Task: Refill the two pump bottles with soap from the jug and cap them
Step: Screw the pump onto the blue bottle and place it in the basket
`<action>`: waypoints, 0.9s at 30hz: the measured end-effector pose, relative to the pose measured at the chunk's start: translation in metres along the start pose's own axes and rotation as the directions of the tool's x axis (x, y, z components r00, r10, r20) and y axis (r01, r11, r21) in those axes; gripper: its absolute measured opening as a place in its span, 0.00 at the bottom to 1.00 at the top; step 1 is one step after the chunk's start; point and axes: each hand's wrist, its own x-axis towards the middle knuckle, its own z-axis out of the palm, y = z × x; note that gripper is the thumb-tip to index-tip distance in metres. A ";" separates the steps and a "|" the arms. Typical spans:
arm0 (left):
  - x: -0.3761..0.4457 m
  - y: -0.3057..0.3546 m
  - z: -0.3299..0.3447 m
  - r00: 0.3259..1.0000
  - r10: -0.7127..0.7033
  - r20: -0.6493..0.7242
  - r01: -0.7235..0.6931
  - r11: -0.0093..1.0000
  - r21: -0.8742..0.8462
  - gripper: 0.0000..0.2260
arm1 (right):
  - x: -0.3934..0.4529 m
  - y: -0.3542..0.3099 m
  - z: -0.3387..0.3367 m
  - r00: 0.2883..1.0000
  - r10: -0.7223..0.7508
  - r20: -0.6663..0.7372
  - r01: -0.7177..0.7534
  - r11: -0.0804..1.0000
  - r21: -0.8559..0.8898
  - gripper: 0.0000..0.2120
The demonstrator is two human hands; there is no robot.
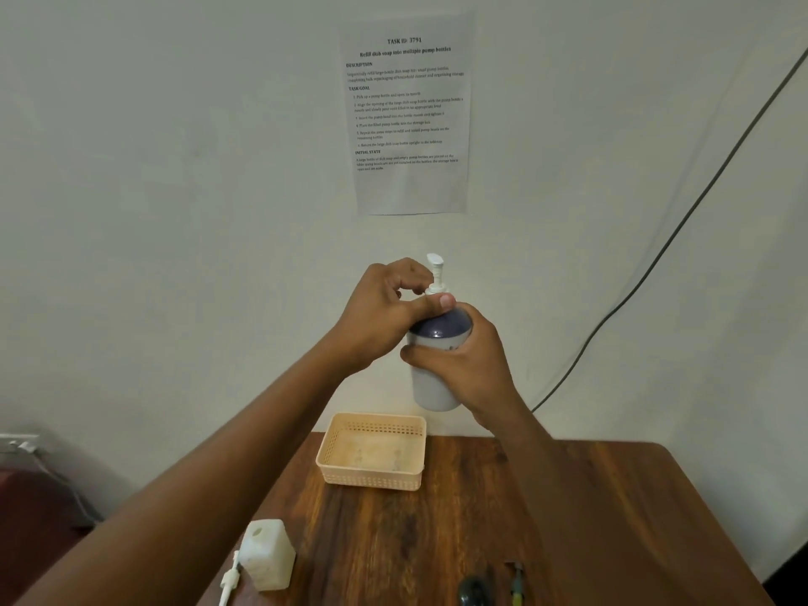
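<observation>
The right hand (472, 365) grips the bottle (435, 373) around its body, thumb across the front and the other fingers wrapped behind, and holds it upright in the air above the table (568, 509), in front of the wall. The bottle is pale with a dark blue shoulder. The left hand (384, 312) is at the top of the bottle, at about 10 o'clock from the right hand; its thumb and curled fingers pinch the white collar of the pump (436, 273), which sits in the bottle neck with its nozzle head pointing up. Below the bottle, at 6 o'clock from it, a peach basket (371, 474) stands at the far edge of the table. At 7 o'clock from the basket, near the left edge of the table, stands a second bottle (269, 557), white and square, with an open hole on top. A second pump (229, 579) lies just beside it on its left, touching or nearly touching. At the near edge, at about 5 o'clock from the basket, some dark small objects (474, 590) are seen, too blurred to name. A printed sheet (409, 115) hangs on the wall, and a dark cable (682, 225) runs down the wall at the right.
</observation>
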 end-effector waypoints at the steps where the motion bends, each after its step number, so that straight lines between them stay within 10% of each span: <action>1: -0.001 0.000 -0.001 1.000 0.000 0.015 0.000 1.000 -0.004 0.08 | -0.001 0.000 0.000 1.000 -0.004 0.004 0.004 1.000 0.004 0.29; 10: -0.002 -0.001 -0.019 0.988 -0.022 0.156 0.030 0.999 -0.045 0.09 | 0.001 -0.005 -0.036 0.949 0.002 0.315 -0.019 0.999 0.050 0.34; 16: 0.004 -0.001 -0.039 0.923 -0.004 0.384 0.031 0.997 -0.064 0.11 | 0.021 0.003 -0.064 0.813 0.085 0.575 -0.132 0.990 0.041 0.35; 23: 0.017 0.001 -0.046 0.767 0.036 0.640 0.128 0.970 -0.209 0.14 | 0.037 0.001 -0.048 0.481 0.035 0.876 -0.193 0.979 0.067 0.34; 27: 0.021 -0.007 -0.055 0.740 0.043 0.671 0.158 0.959 -0.236 0.14 | 0.037 -0.001 -0.042 0.504 0.007 0.864 -0.188 0.977 0.101 0.32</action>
